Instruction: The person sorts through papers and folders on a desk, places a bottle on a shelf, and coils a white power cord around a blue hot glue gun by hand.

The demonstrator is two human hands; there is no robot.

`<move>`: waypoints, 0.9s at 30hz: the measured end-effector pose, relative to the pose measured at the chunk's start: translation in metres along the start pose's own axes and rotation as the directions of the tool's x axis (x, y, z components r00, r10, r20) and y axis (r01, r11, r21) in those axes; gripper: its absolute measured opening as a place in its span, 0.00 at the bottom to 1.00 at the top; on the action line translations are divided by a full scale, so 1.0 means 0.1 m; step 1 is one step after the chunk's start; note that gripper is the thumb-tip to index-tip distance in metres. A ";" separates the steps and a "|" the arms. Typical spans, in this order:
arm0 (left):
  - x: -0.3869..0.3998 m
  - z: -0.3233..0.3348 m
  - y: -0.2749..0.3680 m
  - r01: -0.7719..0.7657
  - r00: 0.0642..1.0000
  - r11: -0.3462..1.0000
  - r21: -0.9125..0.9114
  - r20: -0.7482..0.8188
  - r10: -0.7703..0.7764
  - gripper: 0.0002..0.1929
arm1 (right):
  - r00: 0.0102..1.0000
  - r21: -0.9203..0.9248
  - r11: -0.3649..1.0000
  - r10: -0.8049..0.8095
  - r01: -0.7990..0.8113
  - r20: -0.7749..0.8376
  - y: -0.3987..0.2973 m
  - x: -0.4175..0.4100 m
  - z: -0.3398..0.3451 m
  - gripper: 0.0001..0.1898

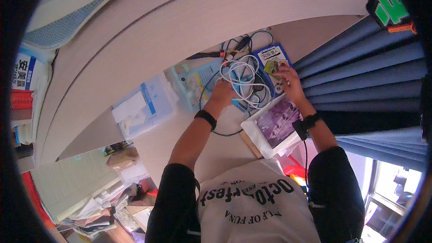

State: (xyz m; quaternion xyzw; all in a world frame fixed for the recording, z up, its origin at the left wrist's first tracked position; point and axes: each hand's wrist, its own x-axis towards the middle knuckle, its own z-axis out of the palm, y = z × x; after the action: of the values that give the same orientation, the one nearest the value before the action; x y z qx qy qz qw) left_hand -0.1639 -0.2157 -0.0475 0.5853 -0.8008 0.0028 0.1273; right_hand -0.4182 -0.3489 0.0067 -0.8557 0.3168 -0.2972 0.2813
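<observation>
My left hand (223, 91) is curled at the left side of a loosely coiled white cable (240, 82), its fingertips partly hidden among the loops. My right hand (292, 83) is spread over the edge of a blue-and-white book or box (266, 54), its fingers beside a small green packet (271, 69) lying there. Dark cables (243, 44) tangle behind the white coil. Under and left of the coil lies a light blue printed package (204, 76). A tablet-like panel with a purple picture and white frame (270, 126) rests below my right hand.
A translucent plastic box (148, 103) with white items stands to the left on the desk (165, 152). A pale shelf or panel edge (202, 10) curves across the top. Blue curtains (364, 74) hang at the right. Papers and cloth (98, 206) are piled at lower left.
</observation>
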 end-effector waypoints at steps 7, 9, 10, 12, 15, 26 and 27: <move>-0.45 -0.48 0.13 0.358 0.871 0.848 -0.390 0.467 -0.153 0.28 | 0.893 0.103 0.944 -0.329 0.313 0.307 -0.88 -0.22 0.67 0.19; -0.64 -0.62 0.18 0.418 0.874 0.779 -0.467 0.441 -0.204 0.30 | 0.867 0.103 0.933 -0.360 0.346 0.345 -0.91 -0.31 0.82 0.20; -0.74 -0.73 0.20 0.466 0.856 0.714 -0.523 0.471 -0.214 0.32 | 0.859 0.080 0.947 -0.317 0.312 0.401 -0.90 -0.35 0.88 0.18; -0.94 -0.95 0.28 0.515 0.835 0.642 -0.568 0.502 -0.227 0.33 | 0.847 0.060 0.958 -0.277 0.282 0.454 -0.88 -0.41 0.97 0.16; -1.34 -1.15 0.43 0.647 0.751 0.475 -0.596 0.606 -0.262 0.37 | 0.818 0.035 0.951 -0.281 0.306 0.501 -0.80 -0.40 0.99 0.13; -2.45 -0.91 0.89 0.649 0.713 0.070 -0.758 0.573 -0.405 0.20 | 0.916 0.004 0.952 0.293 -0.306 0.273 -0.89 -0.26 0.90 0.18; -2.46 -0.93 0.93 0.647 0.711 0.063 -0.760 0.572 -0.410 0.20 | 0.916 0.001 0.953 0.289 -0.301 0.279 -1.02 -0.28 0.89 0.18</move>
State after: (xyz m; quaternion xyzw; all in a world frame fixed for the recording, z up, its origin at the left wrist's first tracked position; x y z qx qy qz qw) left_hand -0.1629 0.0586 0.0045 0.6421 -0.3784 -0.5679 0.3493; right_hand -0.3365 -0.2371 0.0069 -0.8247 0.3934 -0.1360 0.3830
